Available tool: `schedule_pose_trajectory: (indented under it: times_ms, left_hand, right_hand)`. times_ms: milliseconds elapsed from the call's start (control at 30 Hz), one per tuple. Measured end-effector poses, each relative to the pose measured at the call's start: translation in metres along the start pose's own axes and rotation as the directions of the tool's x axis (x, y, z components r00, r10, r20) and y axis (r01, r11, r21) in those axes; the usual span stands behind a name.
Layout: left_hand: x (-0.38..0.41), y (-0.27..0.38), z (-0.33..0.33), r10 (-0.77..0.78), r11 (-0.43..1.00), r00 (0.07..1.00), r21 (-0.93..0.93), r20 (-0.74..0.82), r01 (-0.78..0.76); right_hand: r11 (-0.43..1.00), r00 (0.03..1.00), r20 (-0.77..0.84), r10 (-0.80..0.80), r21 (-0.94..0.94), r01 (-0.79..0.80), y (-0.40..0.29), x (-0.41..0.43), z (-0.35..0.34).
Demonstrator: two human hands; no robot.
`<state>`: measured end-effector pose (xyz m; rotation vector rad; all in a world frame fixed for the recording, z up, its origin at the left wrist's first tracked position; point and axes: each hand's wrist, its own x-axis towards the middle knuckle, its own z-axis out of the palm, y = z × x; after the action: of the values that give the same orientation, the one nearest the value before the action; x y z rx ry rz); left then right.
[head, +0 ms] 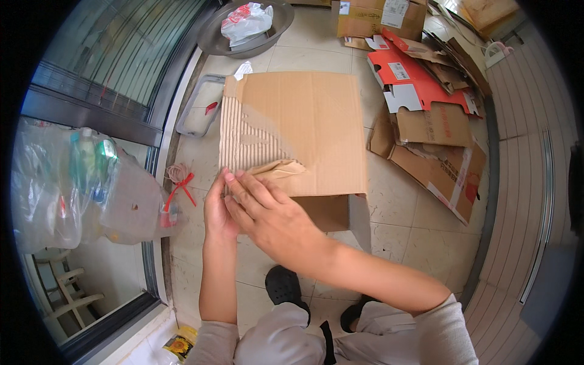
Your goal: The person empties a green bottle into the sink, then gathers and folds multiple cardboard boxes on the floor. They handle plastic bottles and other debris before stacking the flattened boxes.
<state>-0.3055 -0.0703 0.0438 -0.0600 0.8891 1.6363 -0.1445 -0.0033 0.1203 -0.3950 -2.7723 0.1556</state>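
Observation:
A brown cardboard box point(315, 118) stands in front of me with its open end towards my feet. Along its left part the outer paper is torn off, so the corrugated ribs show, and a loose paper flap point(280, 169) sticks up near the front edge. My left hand point(221, 207) is upright against the box's front left corner. Across that corner lies my right hand point(269, 210), its fingertips meeting the left fingers. The hands overlap, and whether they pinch the cardboard between them is hidden.
Flattened cartons point(433, 123) and a red box point(406, 77) lie at the right. A metal basin point(210, 34) with a plastic bag and a grey tray point(200, 107) are beyond. Bags of bottles point(91, 191) hang left, near string point(179, 173). My shoes point(284, 287) are below the box.

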Motion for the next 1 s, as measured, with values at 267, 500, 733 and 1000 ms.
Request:
schedule_pose_trajectory:
  times_ms: [267, 500, 733, 1000]
  left_hand:
    - [0.032, -0.032, -0.130, 0.055, 0.960, 0.975, -0.256, -0.216, -0.111]
    - [0.034, -0.081, -0.159, -0.066, 0.885, 0.949, -0.457, -0.310, -0.087]
    - [0.069, -0.148, -0.110, -0.153, 0.928, 0.975, -0.363, -0.162, 0.085]
    - [0.101, -0.199, -0.080, 0.011, 0.880, 0.965, 0.460, -0.263, 0.116]
  right_hand:
    - [0.720, 0.745, 0.296, 0.597, 0.213, -0.661, 0.062, -0.051, 0.042]
    - [0.313, 0.542, 0.567, 0.620, 0.454, -0.834, 0.062, -0.074, 0.077]
    - [0.126, 0.651, 0.643, 0.404, 0.666, -0.736, 0.092, -0.085, 0.024]
    - [0.076, 0.540, 0.763, 0.356, 0.552, -0.830, 0.106, -0.101, 0.015]
